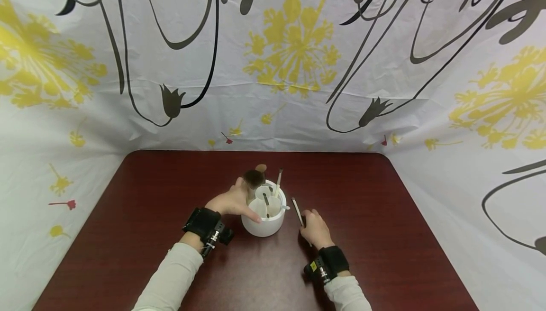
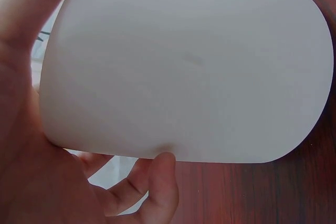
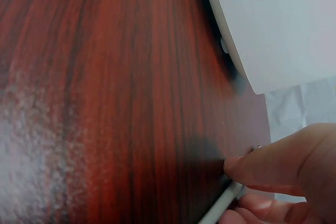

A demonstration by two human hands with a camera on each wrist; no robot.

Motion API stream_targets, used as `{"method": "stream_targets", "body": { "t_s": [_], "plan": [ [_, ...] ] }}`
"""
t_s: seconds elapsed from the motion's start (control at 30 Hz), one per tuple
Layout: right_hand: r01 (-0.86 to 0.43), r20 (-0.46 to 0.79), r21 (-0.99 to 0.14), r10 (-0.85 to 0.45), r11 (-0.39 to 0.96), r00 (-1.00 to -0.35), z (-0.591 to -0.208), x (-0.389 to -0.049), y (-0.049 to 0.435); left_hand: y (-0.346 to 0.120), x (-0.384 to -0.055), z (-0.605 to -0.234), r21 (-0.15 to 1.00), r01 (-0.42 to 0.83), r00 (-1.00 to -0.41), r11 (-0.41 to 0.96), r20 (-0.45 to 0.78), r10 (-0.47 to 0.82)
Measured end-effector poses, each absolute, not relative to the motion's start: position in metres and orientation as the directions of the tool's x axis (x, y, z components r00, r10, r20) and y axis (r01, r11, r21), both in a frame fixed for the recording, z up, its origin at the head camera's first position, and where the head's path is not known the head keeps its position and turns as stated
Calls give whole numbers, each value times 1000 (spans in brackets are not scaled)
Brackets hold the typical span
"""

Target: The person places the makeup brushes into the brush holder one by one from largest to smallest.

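My left hand (image 1: 232, 202) grips a white round holder (image 1: 263, 228), thumb on the near side. In the left wrist view its smooth white wall (image 2: 189, 77) fills most of the picture, with fingers curled along its lower edge. Inside are divided compartments bearing several makeup brushes, among them a large fluffy dark brush (image 1: 254, 178) and a slim brush (image 1: 279, 180) leaning at the back. Right of the holder, my right hand (image 1: 316, 229) pinches a thin white-handled brush (image 1: 297, 210) close to the table. Its pale handle (image 3: 223, 205) shows between thumb and fingers in the right wrist view.
A dark red wood-grain table (image 1: 362, 197) with rounded far corners lies beneath everything. Behind and beside it hangs a white cloth (image 1: 256, 116) with grey and yellow plant prints. Both wrists wear black straps with small devices.
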State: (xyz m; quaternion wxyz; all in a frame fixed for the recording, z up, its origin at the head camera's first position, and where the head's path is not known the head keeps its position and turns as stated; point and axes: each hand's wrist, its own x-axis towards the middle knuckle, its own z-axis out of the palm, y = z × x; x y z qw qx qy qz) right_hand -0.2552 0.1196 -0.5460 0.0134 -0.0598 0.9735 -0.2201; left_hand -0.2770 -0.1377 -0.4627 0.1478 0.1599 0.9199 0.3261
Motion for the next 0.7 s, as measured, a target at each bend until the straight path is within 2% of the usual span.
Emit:
{"method": "stream_targets", "body": {
  "t_s": [0.2,0.7],
  "plan": [
    [-103,11,-476,-111,874,-994,-549,-255,119,-137,-278,-464,649,228,-903,726,-138,407],
    [-94,14,-475,-99,875,-995,-551,-254,115,-137,-277,-463,641,196,-908,742,-166,384]
  ]
}}
